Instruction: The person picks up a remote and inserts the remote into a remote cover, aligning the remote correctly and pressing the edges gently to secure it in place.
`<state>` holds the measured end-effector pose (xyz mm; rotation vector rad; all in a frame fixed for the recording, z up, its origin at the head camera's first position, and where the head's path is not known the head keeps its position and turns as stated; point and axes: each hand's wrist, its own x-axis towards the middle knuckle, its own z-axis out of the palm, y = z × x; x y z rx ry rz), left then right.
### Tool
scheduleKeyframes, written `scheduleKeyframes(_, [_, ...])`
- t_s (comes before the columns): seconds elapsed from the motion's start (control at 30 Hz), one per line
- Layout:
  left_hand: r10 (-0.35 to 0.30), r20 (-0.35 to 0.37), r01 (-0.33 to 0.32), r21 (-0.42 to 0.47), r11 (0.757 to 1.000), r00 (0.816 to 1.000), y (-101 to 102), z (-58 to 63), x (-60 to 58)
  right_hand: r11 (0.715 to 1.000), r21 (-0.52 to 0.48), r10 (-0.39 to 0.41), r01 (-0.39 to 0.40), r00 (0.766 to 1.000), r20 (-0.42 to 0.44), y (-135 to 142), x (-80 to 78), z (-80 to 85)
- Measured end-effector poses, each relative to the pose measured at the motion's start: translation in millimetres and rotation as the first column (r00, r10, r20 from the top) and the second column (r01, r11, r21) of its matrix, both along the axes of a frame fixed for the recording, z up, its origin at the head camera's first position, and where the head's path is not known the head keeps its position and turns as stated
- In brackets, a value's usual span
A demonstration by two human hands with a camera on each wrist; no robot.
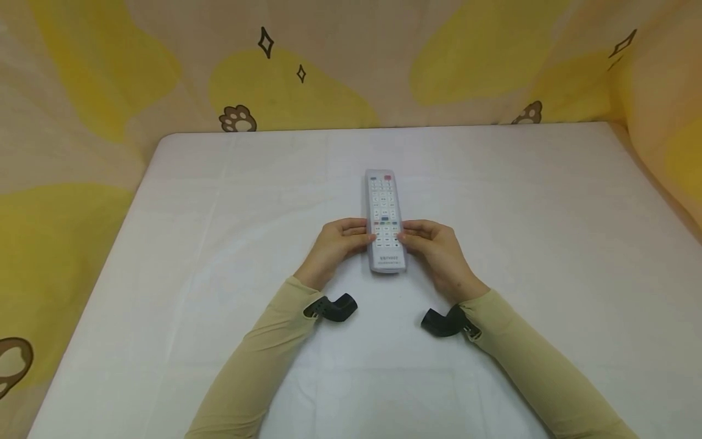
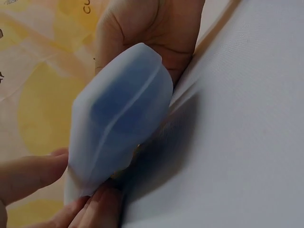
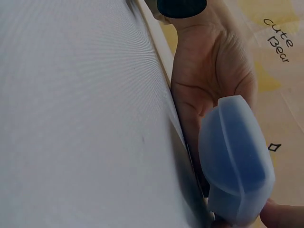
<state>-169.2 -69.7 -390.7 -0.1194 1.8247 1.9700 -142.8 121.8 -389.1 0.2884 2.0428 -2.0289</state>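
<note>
Between both hands is a white remote control (image 1: 386, 207) in a translucent cover, its button face up and its long side pointing away from me. My left hand (image 1: 334, 247) grips its left edge, thumb on top and fingers at the side. The right hand (image 1: 439, 253) holds the opposite edge in the same way. In the left wrist view the near end of the remote (image 2: 121, 114) appears raised off the cloth, with a shadow beside it. The right wrist view shows that end of the remote (image 3: 237, 161) too, with fingers partly hidden behind it.
A white-covered table (image 1: 219, 305) spreads under the arms. Yellow patterned cloth (image 1: 307, 91) hangs behind it and along the sides. Each sleeved wrist carries a black camera mount, the left mount (image 1: 340, 308) and the right mount (image 1: 439, 323).
</note>
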Motion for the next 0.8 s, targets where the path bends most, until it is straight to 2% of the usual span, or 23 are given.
scheduleKeyframes(0.13, [-0.028,-0.04,0.025,-0.067,0.997,0.999,-2.5,2.0,-0.1,1.0,0.0,0.016,-0.016,1.0,-0.002,0.0,0.4,0.5])
scheduleKeyframes(0.3, [-0.063,-0.084,0.046,-0.192,0.98,0.994,-4.1,3.0,-0.1,0.999,0.019,0.026,-0.026,1.0,-0.008,0.0,0.4,0.2])
scheduleKeyframes(0.47, [-0.076,-0.096,0.051,-0.24,0.969,0.992,-5.1,4.5,-0.2,0.999,0.025,0.027,-0.027,1.0,-0.006,-0.8,0.5,0.1])
scheduleKeyframes(0.67, [-0.085,-0.132,0.03,-0.372,0.928,0.988,-6.7,6.3,-0.4,0.999,0.034,0.04,-0.04,0.999,-0.017,-2.1,0.8,0.4])
scheduleKeyframes(0.8, [-0.095,-0.134,0.036,-0.388,0.921,0.986,-7.0,6.6,-0.7,0.996,0.071,0.05,-0.048,0.999,-0.014,-2.1,0.3,1.1])
